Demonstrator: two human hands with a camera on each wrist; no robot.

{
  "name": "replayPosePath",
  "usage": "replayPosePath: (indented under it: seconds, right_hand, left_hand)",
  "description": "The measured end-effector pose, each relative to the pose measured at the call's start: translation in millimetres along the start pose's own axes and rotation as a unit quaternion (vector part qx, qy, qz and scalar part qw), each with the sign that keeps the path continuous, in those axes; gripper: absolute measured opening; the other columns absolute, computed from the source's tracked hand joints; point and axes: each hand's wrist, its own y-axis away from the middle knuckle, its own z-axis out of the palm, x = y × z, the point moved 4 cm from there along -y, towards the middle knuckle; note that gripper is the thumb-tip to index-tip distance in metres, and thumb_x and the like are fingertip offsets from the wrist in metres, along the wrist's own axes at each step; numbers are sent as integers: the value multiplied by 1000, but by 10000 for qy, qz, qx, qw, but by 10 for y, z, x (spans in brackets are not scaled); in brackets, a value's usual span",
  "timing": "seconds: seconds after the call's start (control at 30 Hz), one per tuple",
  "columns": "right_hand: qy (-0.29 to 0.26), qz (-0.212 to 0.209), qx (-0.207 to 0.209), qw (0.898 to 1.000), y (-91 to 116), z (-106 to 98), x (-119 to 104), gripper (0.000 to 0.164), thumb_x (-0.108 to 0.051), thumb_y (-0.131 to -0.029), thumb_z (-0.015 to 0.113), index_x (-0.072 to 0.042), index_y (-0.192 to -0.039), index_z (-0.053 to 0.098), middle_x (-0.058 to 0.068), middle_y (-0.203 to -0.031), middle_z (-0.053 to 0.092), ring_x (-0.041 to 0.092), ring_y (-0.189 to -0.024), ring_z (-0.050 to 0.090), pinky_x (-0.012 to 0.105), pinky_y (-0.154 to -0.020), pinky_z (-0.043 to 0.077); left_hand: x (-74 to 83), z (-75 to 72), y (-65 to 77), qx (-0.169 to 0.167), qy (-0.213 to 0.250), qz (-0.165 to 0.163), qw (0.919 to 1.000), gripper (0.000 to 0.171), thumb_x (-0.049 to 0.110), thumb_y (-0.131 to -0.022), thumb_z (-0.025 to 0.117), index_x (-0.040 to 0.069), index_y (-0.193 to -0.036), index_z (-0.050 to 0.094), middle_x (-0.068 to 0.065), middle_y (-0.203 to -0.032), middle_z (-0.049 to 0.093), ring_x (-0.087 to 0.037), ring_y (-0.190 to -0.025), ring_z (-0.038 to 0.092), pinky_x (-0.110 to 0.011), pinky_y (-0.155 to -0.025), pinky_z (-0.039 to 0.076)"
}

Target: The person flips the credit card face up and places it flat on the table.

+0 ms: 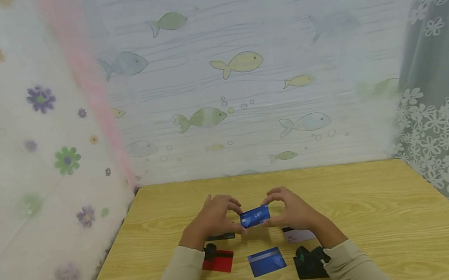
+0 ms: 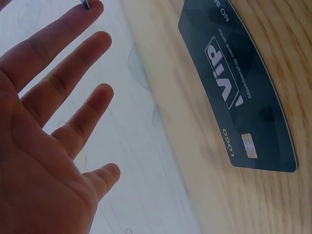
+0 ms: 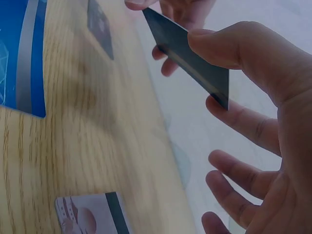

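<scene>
A blue VIP card [image 1: 254, 216] is held up over the table between both hands. My left hand [image 1: 217, 216] pinches its left end, and the right hand [image 1: 293, 210] pinches the right end. The right wrist view shows the card [image 3: 190, 53] edge-on between the right thumb and a finger, the other fingers spread apart. Left fingertips touch its far end there. In the left wrist view the left hand [image 2: 44, 131] appears with spread fingers; only a corner of the held card shows at the top. A dark VIP card [image 2: 234, 92] lies on the table beside that hand.
On the wooden table [image 1: 350, 188] lie a red card [image 1: 221, 263], a blue striped card [image 1: 267, 261] and a pale card [image 1: 299, 234], the last partly under the right hand. Black gear [image 1: 311, 262] sits by the right wrist. Patterned curtains [image 1: 248, 121] surround the table.
</scene>
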Motion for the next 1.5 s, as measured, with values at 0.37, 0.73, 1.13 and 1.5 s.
replayPosePath:
  seconds: [0.37, 0.73, 1.13, 1.5]
  right_hand:
    - [1076, 113, 103, 9941, 40, 1, 79, 44, -48, -78, 88, -32, -118, 77, 13, -151, 50, 45, -141, 42, 71, -107, 38]
    - [1911, 81, 6, 9815, 35, 70, 153, 47, -53, -74, 91, -33, -115, 80, 14, -145, 56, 46, -127, 50, 68, -99, 42]
    - [2185, 403, -58, 9750, 27, 118, 203, 47, -58, -71, 91, -41, -113, 80, 8, -143, 58, 42, -125, 51, 67, -100, 39]
    - [2239, 654, -45, 9724, 47, 131, 213, 45, -59, -67, 93, -44, -107, 80, 2, -136, 59, 37, -124, 49, 64, -101, 34]
  left_hand:
    - [-84, 104, -36, 87, -365, -38, 9993, 47, 55, -73, 90, 25, -108, 81, 7, -128, 70, -28, -136, 53, -75, -119, 14]
    - [-70, 200, -82, 2, -586, -227, 9980, 47, 57, -69, 92, 28, -106, 83, 10, -121, 74, -25, -129, 59, -74, -118, 20]
    - [-94, 286, -88, -41, -589, -361, 9976, 47, 57, -67, 94, 29, -104, 84, 10, -122, 74, -20, -123, 63, -71, -117, 25]
    - [-101, 311, -99, -258, -488, -683, 9961, 46, 54, -66, 95, 29, -104, 85, 9, -125, 71, -26, -121, 61, -63, -112, 34]
